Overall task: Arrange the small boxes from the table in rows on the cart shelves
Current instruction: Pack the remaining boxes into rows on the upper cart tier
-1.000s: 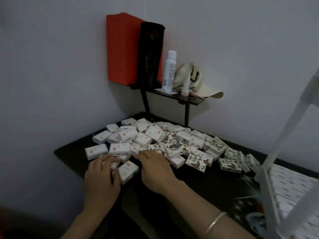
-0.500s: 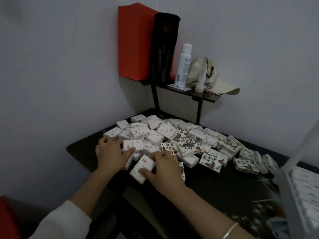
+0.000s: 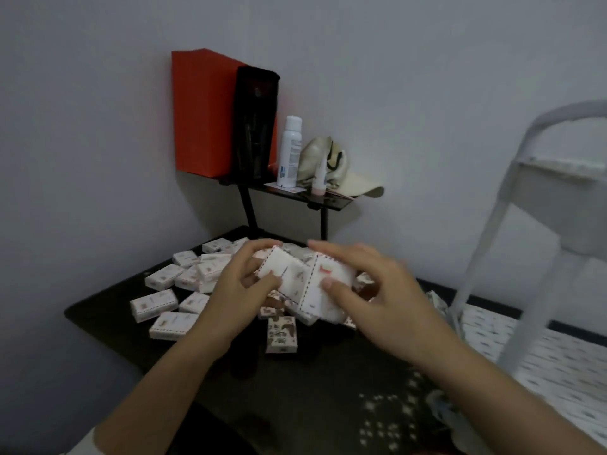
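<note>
Two small white cardboard boxes (image 3: 307, 285) are pinched above the dark table (image 3: 98, 315) by the left hand (image 3: 236, 293) and right hand (image 3: 377, 297), long sides tilted upward.

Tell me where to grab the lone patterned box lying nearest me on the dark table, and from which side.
Take the patterned box across its two long side edges, coming straight down from above. It lies flat on the table, long axis pointing away from you, with bare tabletop on both sides, so fingers fit there. The other boxes lie clear to its left.
</note>
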`<state>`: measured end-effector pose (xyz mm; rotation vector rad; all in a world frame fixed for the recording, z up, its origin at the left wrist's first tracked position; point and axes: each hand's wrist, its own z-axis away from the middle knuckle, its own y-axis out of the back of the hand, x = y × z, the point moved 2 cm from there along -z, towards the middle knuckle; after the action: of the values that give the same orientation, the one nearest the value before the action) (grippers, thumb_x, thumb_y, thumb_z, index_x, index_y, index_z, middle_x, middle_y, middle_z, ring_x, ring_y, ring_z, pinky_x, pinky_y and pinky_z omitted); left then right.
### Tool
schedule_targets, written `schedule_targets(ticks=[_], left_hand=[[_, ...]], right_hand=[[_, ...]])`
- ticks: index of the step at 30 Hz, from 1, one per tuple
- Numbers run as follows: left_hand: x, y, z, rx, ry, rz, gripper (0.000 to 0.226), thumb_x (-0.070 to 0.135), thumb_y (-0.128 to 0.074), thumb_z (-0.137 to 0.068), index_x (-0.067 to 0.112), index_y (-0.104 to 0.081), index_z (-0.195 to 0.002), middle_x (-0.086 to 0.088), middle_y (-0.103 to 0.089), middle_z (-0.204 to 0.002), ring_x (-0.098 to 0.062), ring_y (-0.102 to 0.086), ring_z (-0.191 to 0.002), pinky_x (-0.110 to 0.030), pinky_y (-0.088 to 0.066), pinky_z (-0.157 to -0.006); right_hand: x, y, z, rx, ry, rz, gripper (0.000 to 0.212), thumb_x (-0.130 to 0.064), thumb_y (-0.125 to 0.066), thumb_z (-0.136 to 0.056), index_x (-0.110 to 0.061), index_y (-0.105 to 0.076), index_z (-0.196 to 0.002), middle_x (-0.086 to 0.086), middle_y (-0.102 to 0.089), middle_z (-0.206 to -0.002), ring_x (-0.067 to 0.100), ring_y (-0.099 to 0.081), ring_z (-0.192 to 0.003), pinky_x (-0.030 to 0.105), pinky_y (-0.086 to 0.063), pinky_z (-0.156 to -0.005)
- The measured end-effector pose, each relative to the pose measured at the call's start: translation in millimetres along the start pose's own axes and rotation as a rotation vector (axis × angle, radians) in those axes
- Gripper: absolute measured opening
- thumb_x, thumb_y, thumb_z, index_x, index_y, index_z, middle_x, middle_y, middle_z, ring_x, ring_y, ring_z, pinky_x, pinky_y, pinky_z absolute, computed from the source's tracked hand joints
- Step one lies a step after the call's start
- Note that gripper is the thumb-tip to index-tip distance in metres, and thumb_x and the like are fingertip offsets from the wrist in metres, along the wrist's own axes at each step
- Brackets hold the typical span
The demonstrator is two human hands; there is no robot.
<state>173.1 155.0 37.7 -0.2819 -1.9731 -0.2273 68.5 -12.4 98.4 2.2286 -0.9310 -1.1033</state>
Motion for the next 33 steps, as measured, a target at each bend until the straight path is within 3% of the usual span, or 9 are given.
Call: schedule_targets(ticks=[8,11,13,16,20,23,25,29,33], left_hand=[[110.6,-106.5,-20.5,-0.219,-0.254,0.187,0.036,0.005,-0.048,-0.090,0.032,-0.069,-0.100,0.003,-0.070,-0.093,-0.012,-0.066,-0.077,-0.026,-0.054,-0.054],[149.1,-139.4,-36.5,-0.196,-0.392,0.133,0.032,0.018,-0.050,-0.081,0.031,-0.065,-0.107,-0.002,-0.069,-0.096,-0.013,-0.064,-0.081,-0.026,-0.054,-0.058],[169.7,-158.3,-47.3,-0.165,-0.454,0.089,0.032,0.022,-0.052,-0.081,0.033,-0.061,-0.110,-0.005,-0.068,-0.099,-0.020,-0.065,-0.087,-0.035,-0.058,-0.064],[197.8,-180.8,-61.5,-0.119,-0.561,0.001,0.033,0.027,-0.053,-0.083,0.034,-0.058,-0.116,0.002,-0.067,-0.094,-0.018,-0.065,-0.086,-0.051,-0.057,-0.070],[233.3,-208.2,-81.8,-0.089,-0.677,-0.051,0.033,0.024,-0.055,-0.086,0.032,-0.059,-0.117,0.003,-0.066,-0.092,-0.010,-0.065,-0.087,-0.044,-0.058,-0.074],[256.4,-224.6,-101.7,-0.065,-0.696,0.018,0.030,0.015,-0.056,-0.090,0.029,-0.059,-0.117,-0.003,-0.066,-0.092,-0.015,-0.066,-0.082,-0.035,-0.060,-0.061],[269.0,-237.9,-116.9,-0.093,-0.679,-0.009,0.030,0.016,-0.057,-0.090,0.029,-0.057,-0.117,-0.002,-0.066,-0.092,-0.013,-0.067,-0.078,-0.030,-0.059,-0.058],[281.9,-273.3,-152.6,-0.221,-0.570,-0.225,0.019,0.019,-0.061,-0.088,0.027,-0.059,-0.105,0.003,-0.067,-0.093,-0.017,-0.069,-0.085,-0.036,-0.061,-0.067],[285.8,-310.4,-186.5,-0.285,-0.531,-0.406,0.018,0.017,-0.062,-0.087,0.022,-0.058,-0.104,0.002,-0.067,-0.100,-0.017,-0.067,-0.088,-0.034,-0.061,-0.069]], right_hand=[[-61.7,167.4,15.9,0.349,0.207,0.117,0.037,-0.024,-0.063,-0.087,-0.039,-0.063,-0.121,-0.016,-0.065,-0.102,0.013,-0.066,-0.096,0.035,-0.060,-0.067],[-63.9,235.8,7.8,0.468,0.216,0.286,0.036,-0.024,-0.063,-0.088,-0.039,-0.062,-0.120,-0.018,-0.063,-0.096,0.009,-0.066,-0.091,0.039,-0.060,-0.068],[-53.1,277.3,1.9,0.496,0.163,0.385,0.036,-0.024,-0.065,-0.089,-0.040,-0.061,-0.121,-0.012,-0.063,-0.097,0.010,-0.066,-0.087,0.037,-0.060,-0.071],[-21.1,324.4,-9.7,0.455,-0.016,0.535,0.036,-0.025,-0.066,-0.089,-0.039,-0.057,-0.121,-0.012,-0.061,-0.098,0.012,-0.067,-0.084,0.034,-0.058,-0.074],[33.9,360.4,-26.7,0.312,-0.314,0.687,0.031,-0.023,-0.068,-0.088,-0.029,-0.049,-0.111,-0.002,-0.063,-0.108,0.019,-0.065,-0.084,0.040,-0.054,-0.081],[65.8,371.3,-38.6,0.181,-0.449,0.740,0.028,-0.022,-0.068,-0.087,-0.025,-0.049,-0.107,0.000,-0.063,-0.109,0.022,-0.062,-0.087,0.040,-0.053,-0.082],[81.1,371.9,-45.2,0.123,-0.487,0.766,0.028,-0.023,-0.068,-0.087,-0.025,-0.050,-0.109,0.001,-0.062,-0.112,0.021,-0.060,-0.090,0.036,-0.051,-0.081],[102.6,356.5,-55.0,0.083,-0.435,0.861,0.032,-0.025,-0.068,-0.088,-0.024,-0.053,-0.116,0.003,-0.061,-0.119,0.022,-0.056,-0.102,0.031,-0.043,-0.083],[124.6,338.3,-51.7,0.028,-0.445,0.677,0.028,-0.025,-0.070,-0.087,-0.024,-0.057,-0.112,0.004,-0.061,-0.114,0.022,-0.061,-0.086,0.035,-0.053,-0.082]])
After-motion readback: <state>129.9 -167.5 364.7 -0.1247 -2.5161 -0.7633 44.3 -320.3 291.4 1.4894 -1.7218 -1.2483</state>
